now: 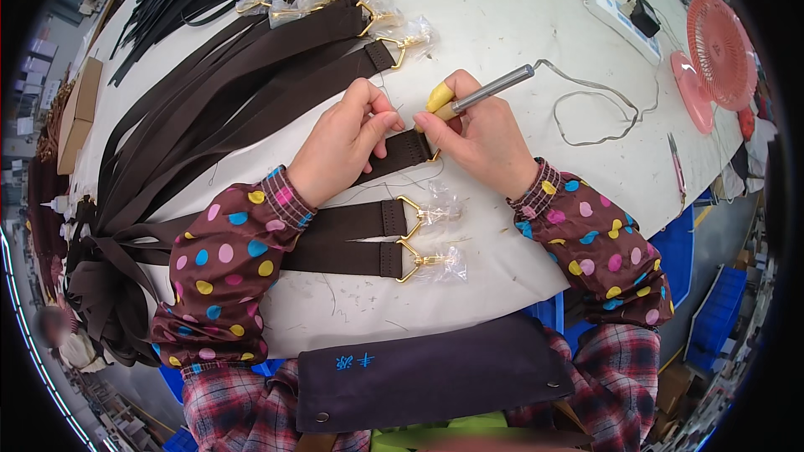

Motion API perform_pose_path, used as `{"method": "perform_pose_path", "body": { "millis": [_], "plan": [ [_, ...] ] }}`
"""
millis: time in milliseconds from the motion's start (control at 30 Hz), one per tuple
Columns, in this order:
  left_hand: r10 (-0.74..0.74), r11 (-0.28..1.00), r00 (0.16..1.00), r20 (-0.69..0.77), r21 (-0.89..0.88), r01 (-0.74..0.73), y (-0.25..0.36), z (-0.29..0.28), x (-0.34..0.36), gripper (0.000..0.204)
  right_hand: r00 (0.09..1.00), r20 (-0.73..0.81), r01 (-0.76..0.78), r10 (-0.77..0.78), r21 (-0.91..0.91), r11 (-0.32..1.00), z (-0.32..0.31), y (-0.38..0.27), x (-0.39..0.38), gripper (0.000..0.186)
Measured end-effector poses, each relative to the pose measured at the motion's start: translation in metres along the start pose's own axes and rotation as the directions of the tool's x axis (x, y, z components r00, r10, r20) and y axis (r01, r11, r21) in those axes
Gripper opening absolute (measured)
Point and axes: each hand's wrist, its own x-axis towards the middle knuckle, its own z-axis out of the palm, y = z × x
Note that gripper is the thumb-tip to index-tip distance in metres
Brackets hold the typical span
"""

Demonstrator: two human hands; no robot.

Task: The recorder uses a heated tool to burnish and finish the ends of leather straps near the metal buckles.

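Observation:
My right hand (481, 130) grips a corded pen-shaped tool (501, 86) with a grey handle, its working end pointing down-left. Something yellow covers a fingertip of that hand. Close by, my left hand (347, 138) is closed in a pinch; what it holds, if anything, I cannot make out. Beneath both hands lies a dark brown webbing strap (400, 156) with a stitched end; a bit of its gold ring shows by my right fingers. Nearer me, two more straps (347, 259) end in gold rings, with clear plastic wrapped over their clasps (435, 259).
Many dark straps (188, 109) bundle to the left, with wrapped hardware at the far end. Black strips (176, 12) lie behind. A power strip (624, 25), pink fan (718, 54) and tweezers-like tool (676, 167) are at right. Blue bins (716, 318) stand below the table edge.

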Motion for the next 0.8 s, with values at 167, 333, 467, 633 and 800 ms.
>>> {"method": "perform_pose_path", "body": {
  "millis": [167, 333, 467, 633, 800],
  "plan": [
    [-0.019, 1.000, 1.000, 0.000, -0.008, 0.019, 0.000, 0.000, -0.001, 0.011, 1.000, -0.007, -0.001, 0.001, 0.021, 1.000, 0.000, -0.003, 0.001, 0.022],
    [-0.008, 1.000, 1.000, 0.006, -0.001, 0.008, -0.002, 0.002, 0.000, 0.011, 1.000, -0.012, -0.011, 0.011, 0.027, 1.000, 0.000, -0.002, 0.000, 0.022],
    [-0.017, 1.000, 1.000, -0.006, 0.005, 0.017, 0.001, 0.000, -0.001, 0.011, 1.000, -0.004, -0.018, 0.018, 0.023, 1.000, 0.001, -0.002, 0.001, 0.021],
    [-0.060, 0.965, 0.996, 0.060, 0.257, 0.043, 0.014, -0.012, 0.003, 0.015, 0.999, -0.024, -0.023, 0.025, 0.102, 0.995, -0.001, -0.004, 0.001, 0.020],
    [0.426, 0.729, 0.889, 0.169, 0.518, -0.448, -0.006, -0.013, 0.013, 0.016, 0.998, -0.055, 0.018, -0.012, 0.110, 0.994, 0.003, 0.000, 0.002, 0.026]
  ]
}}
